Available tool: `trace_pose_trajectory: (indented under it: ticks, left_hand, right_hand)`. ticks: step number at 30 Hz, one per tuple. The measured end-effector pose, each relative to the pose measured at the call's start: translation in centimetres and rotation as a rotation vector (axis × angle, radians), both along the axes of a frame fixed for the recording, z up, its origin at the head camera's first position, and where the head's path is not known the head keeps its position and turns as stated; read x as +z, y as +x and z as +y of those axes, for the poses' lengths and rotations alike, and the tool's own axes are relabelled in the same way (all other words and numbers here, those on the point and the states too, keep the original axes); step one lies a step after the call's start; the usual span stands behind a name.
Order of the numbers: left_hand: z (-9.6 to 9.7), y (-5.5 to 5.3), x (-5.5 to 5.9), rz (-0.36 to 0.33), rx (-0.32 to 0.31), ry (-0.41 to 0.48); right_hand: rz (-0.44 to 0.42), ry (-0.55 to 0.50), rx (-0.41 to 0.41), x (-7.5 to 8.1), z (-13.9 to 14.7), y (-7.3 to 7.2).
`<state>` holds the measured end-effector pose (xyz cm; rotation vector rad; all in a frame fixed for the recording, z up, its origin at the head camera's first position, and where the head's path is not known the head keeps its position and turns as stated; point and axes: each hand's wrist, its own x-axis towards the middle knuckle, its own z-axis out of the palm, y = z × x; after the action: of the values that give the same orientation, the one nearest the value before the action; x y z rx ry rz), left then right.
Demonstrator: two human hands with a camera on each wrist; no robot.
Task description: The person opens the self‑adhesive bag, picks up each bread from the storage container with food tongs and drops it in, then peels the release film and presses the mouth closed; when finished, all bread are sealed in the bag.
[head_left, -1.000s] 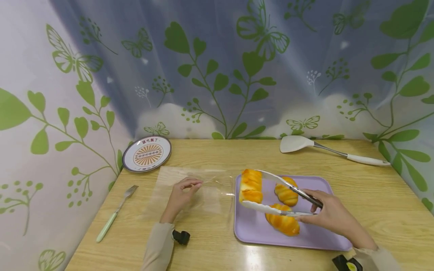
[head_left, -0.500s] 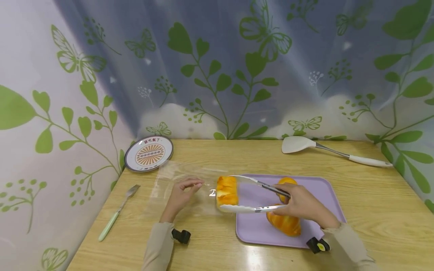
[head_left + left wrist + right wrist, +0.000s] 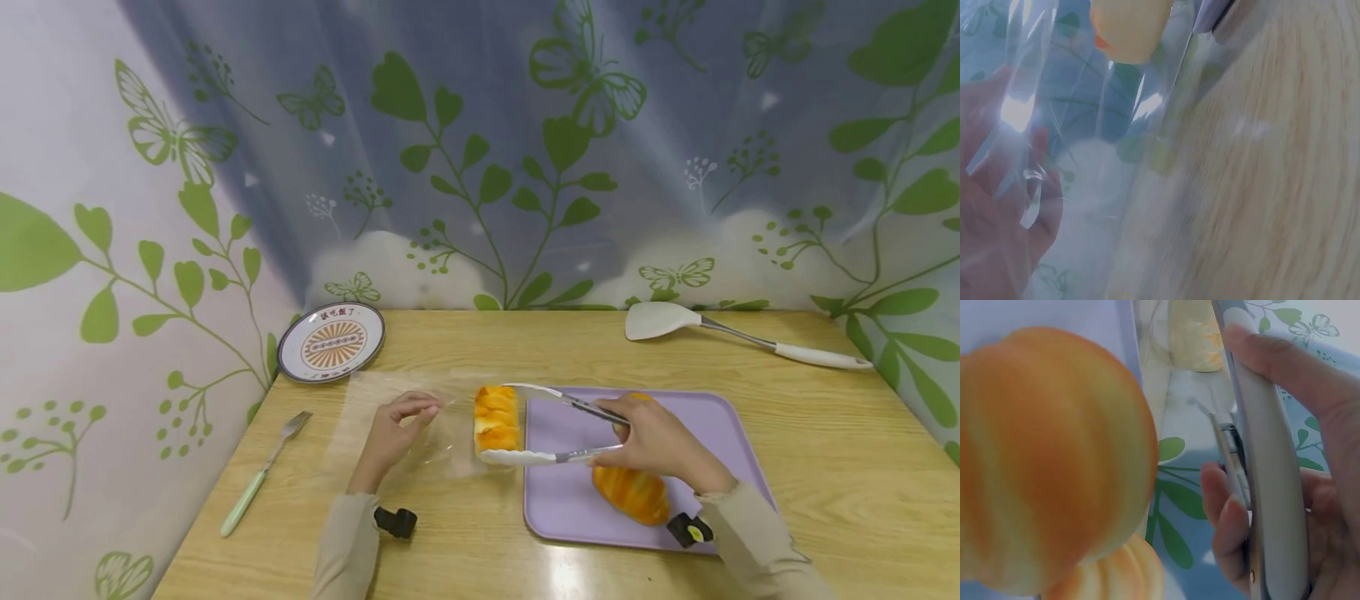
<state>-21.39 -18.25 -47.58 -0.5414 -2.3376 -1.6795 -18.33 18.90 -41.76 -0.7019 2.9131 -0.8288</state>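
Note:
My left hand (image 3: 397, 432) pinches the edge of a clear plastic bag (image 3: 363, 421) that lies on the wooden table left of the purple tray (image 3: 555, 508). My right hand (image 3: 663, 446) grips a pair of tongs (image 3: 525, 457) with white tips. Between those tips sits a rectangular golden bread roll (image 3: 496, 418), at the bag's right end. In the left wrist view the bread's pale end (image 3: 1132, 31) shows past shiny plastic, and the fingers (image 3: 1044, 219) are seen through the film. A twisted bread (image 3: 633, 493) rests on the tray below my right hand; another (image 3: 641, 397) is mostly hidden behind it.
A patterned plate (image 3: 288, 354) stands at the back left, with a green-handled fork (image 3: 245, 502) in front of it. A white spatula (image 3: 663, 321) lies along the back right. Behind the table hangs a leaf-print curtain (image 3: 465, 267).
My right hand has carried the tongs and the bread roll left, from over the tray to the bag's right end, mostly in the first half second. My left hand has hardly moved.

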Motion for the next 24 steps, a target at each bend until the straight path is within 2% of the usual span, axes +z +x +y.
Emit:
trace_pose_trajectory:
  ticks: [4,10,16,24]
  left_hand:
    - [0.3,0.1,0.1,-0.006,0.002,0.026]
    - [1.3,0.2,0.2,-0.014,-0.02,0.05]
    - [2.3,0.4,0.2,-0.022,0.009,0.018]
    - [3.3,0.8,0.6,-0.031,0.043,-0.028]
  right_hand:
    - [-0.03,-0.011,0.01,-0.2,-0.2,0.2]
    - [0.007,0.005,0.023,-0.4,-1.5,0.4]
    - [0.042,0.007,0.017,-0.5,-3.7,0.3]
    - [0.022,-0.002,-0.005,-0.9,-6.0,0.1]
